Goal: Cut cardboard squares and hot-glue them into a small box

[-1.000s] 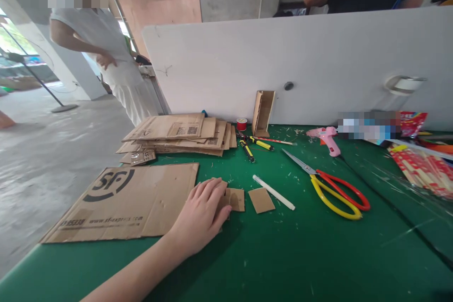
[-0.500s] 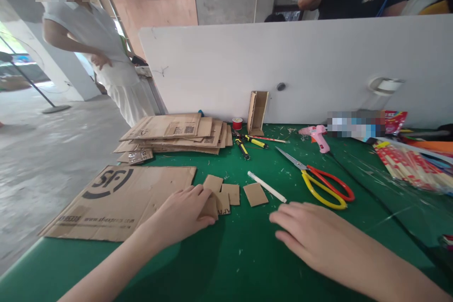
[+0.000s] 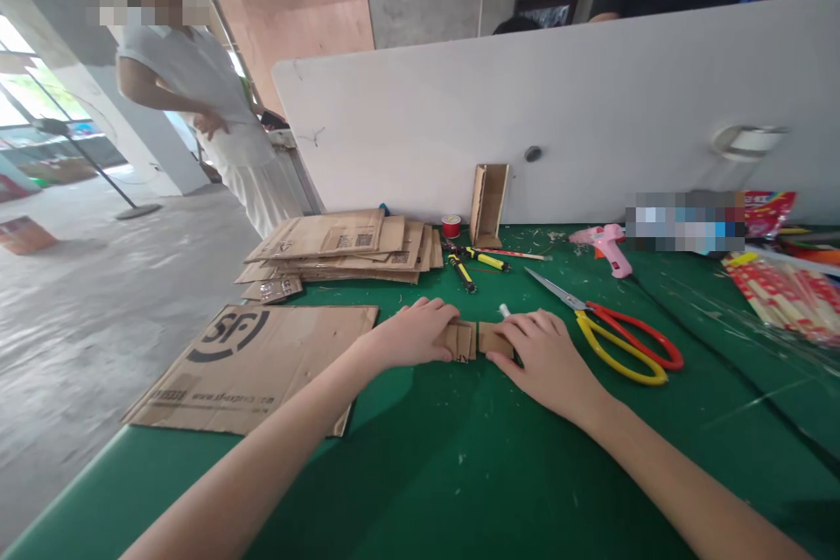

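Both hands rest on small cardboard pieces on the green table. My left hand lies curled over a few small cardboard squares, fingers pressed on them. My right hand covers another small cardboard square, fingers closed on its edge, with the two sets of pieces meeting between the hands. A white glue stick pokes out just behind my right hand's fingers.
A large printed cardboard sheet lies to the left, a stack of flattened cardboard behind it. Red-and-yellow scissors, a pink glue gun, yellow-black tools, a red spool, an upright cardboard box, a white divider. A person stands at left.
My right hand came into view and moved forward onto the rightmost cardboard square. My left hand gathered the small pieces and slid right with them toward the right hand.
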{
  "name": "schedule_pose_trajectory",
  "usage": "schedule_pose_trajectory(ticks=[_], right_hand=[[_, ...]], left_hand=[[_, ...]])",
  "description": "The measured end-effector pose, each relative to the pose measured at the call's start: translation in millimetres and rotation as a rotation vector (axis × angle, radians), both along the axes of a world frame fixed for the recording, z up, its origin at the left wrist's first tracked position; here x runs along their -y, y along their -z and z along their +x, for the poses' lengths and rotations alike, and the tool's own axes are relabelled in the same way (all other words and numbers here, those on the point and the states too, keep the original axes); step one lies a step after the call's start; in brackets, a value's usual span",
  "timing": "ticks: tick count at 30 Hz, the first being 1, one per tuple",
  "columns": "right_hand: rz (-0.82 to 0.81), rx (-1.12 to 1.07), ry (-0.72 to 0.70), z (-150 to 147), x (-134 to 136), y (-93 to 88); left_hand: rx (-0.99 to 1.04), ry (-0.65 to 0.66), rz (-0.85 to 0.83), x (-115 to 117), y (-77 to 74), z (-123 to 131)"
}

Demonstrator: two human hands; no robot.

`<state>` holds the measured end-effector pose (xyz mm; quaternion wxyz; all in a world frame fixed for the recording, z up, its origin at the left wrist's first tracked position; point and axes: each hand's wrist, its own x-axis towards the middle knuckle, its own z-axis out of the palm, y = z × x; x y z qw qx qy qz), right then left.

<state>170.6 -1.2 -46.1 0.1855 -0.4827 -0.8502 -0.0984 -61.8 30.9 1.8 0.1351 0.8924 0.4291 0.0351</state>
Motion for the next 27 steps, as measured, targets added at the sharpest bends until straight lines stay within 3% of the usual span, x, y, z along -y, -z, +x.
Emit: schedule_pose_trajectory(ticks=[4,9,13,18,22,27], right_hand=[[0.076,-0.081,0.127,10,-6,3.4],[0.103,-0.404,0.025,11,-7,0.2],[0.011,-0.702,-0.025,3,-4,2.3],[-0.197,-0.919,-0.068,0,-4,6.7],[-0.162,-0.823,-0.030,3,-4,4.6],[-0.093,-0.648,-0.009,5,-4,3.9]], left_hand=[[0.274,-0.116,-0.039,-15,-3.9,11],[0.782,-0.299,-0.349,-24,-6.1,7],[1.030,-0.348,-0.426,-29,-3.4,4],[0.929,-0.396,-0.546,-28,-8.3,1],[0.735,-0.377,-0.541,-24,-13.3,-1],[0.596,-0.425,-0.513,-26,-4.7,-2]])
